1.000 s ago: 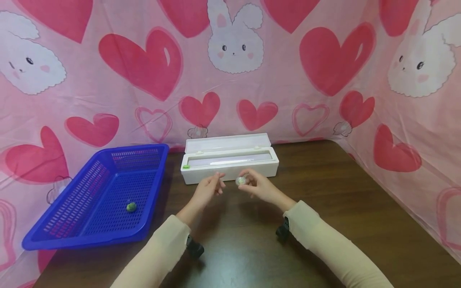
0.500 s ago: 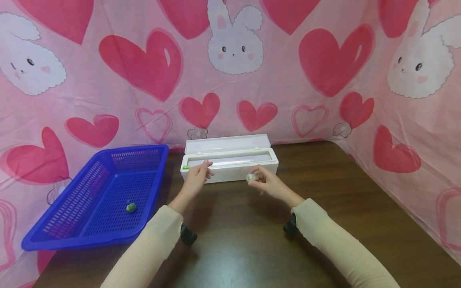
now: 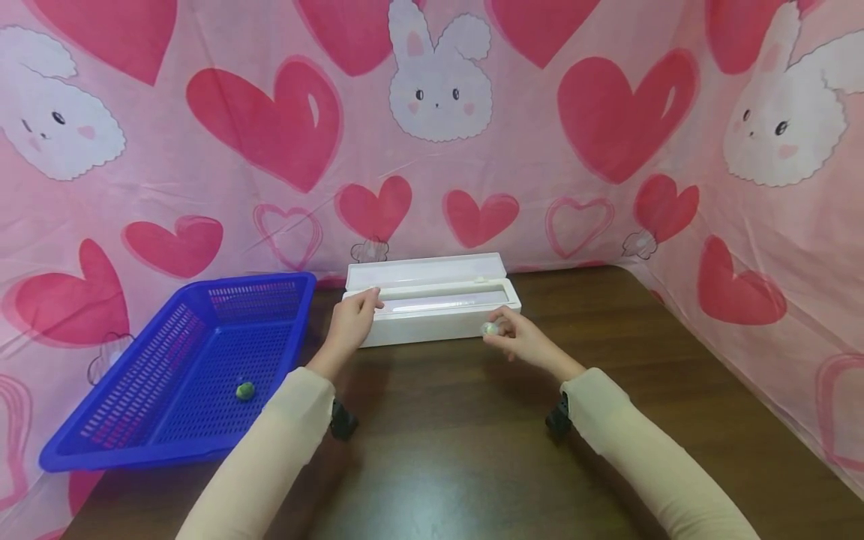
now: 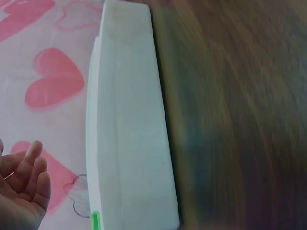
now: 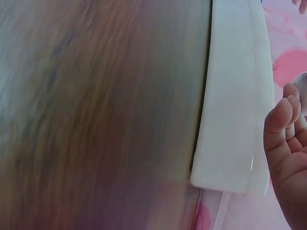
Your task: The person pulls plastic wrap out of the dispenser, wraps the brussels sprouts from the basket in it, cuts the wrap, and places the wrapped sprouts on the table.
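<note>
A white cling film dispenser [image 3: 432, 326] stands at the back of the table, its lid [image 3: 425, 270] raised. My left hand [image 3: 351, 322] is over its left end, fingers loosely curled around nothing; it hides the green slide cutter [image 4: 96, 220], which shows in the left wrist view. Whether this hand touches the dispenser, I cannot tell. Before the dispenser's right end, my right hand [image 3: 526, 341] pinches a small round ball wrapped in clear film [image 3: 489, 329] between thumb and fingers. Another small green ball, like a Brussels sprout [image 3: 245, 391], lies in the blue basket [image 3: 169, 455].
The blue basket takes up the table's left side. A pink heart-print cloth [image 3: 432, 165] hangs behind and to the right of the brown wooden table [image 3: 445, 450]. Dark wrist cameras [image 3: 343, 421] sit under both sleeves.
My hands have moved apart. The left hand has gone left and up over the dispenser's left end; the right hand has moved right with the wrapped ball in its fingers.
</note>
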`<state>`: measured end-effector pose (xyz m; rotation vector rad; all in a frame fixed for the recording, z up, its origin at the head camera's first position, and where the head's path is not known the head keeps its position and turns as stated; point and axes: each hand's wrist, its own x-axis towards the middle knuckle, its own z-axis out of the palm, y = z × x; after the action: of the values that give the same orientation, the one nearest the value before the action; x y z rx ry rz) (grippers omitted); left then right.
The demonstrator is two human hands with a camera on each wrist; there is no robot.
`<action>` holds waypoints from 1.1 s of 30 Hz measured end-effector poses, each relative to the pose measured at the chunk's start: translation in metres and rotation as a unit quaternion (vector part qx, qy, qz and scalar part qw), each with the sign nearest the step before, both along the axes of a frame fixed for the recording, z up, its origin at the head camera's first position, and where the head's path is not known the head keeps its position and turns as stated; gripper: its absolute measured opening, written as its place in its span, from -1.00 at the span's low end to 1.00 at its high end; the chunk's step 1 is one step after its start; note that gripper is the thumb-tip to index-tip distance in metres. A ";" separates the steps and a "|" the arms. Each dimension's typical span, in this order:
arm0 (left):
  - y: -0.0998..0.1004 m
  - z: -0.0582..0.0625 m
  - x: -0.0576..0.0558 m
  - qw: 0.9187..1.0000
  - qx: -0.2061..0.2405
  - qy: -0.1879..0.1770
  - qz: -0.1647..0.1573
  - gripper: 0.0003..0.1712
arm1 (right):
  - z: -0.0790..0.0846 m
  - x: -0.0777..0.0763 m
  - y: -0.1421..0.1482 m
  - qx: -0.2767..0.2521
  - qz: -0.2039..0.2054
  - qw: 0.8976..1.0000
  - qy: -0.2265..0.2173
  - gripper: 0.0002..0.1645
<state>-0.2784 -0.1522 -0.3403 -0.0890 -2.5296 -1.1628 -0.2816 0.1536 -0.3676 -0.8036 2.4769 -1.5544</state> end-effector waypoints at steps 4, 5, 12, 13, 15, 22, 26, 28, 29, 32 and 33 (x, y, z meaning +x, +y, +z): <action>-0.007 -0.001 -0.003 0.999 -0.048 0.022 -0.005 -0.58 | -0.019 -0.016 0.013 0.007 -0.005 1.000 -0.001 -0.61; -0.009 -0.001 -0.003 0.998 -0.063 0.025 -0.007 -0.58 | -0.024 -0.020 0.017 0.006 -0.003 1.000 0.004 -0.61; -0.017 -0.005 -0.008 0.987 -0.153 0.053 0.001 -0.61 | -0.039 -0.031 0.036 -0.011 0.019 0.999 0.026 -0.62; -0.018 -0.005 -0.008 0.986 -0.159 0.058 0.003 -0.61 | -0.039 -0.031 0.037 -0.007 0.018 1.000 0.022 -0.63; -0.019 -0.005 -0.008 0.983 -0.173 0.067 0.006 -0.63 | -0.040 -0.033 0.041 0.010 0.006 1.000 0.007 -0.63; -0.023 -0.010 -0.009 0.971 -0.233 0.042 0.017 -0.60 | -0.041 -0.035 0.052 0.048 -0.026 0.998 -0.040 -0.66; -0.025 -0.015 -0.009 0.962 -0.271 0.003 0.020 -0.61 | -0.044 -0.037 0.059 0.065 -0.033 0.996 -0.056 -0.65; -0.026 -0.017 -0.009 0.960 -0.281 -0.010 0.020 -0.63 | -0.047 -0.038 0.063 0.074 -0.035 0.995 -0.061 -0.64; -0.027 -0.017 -0.009 0.958 -0.284 -0.013 0.019 -0.63 | -0.047 -0.039 0.064 0.078 -0.037 0.994 -0.063 -0.64; -0.027 -0.017 -0.010 0.956 -0.290 -0.023 0.019 -0.66 | -0.049 -0.039 0.070 0.086 -0.040 0.993 -0.070 -0.64; -0.027 -0.018 -0.010 0.956 -0.292 -0.026 0.019 -0.67 | -0.050 -0.040 0.071 0.089 -0.041 0.993 -0.071 -0.64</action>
<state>-0.2886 -0.1795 -0.3581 -0.1553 -2.8218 -0.3715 -0.3212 0.2248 -0.4173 -0.5507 2.5272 -1.3390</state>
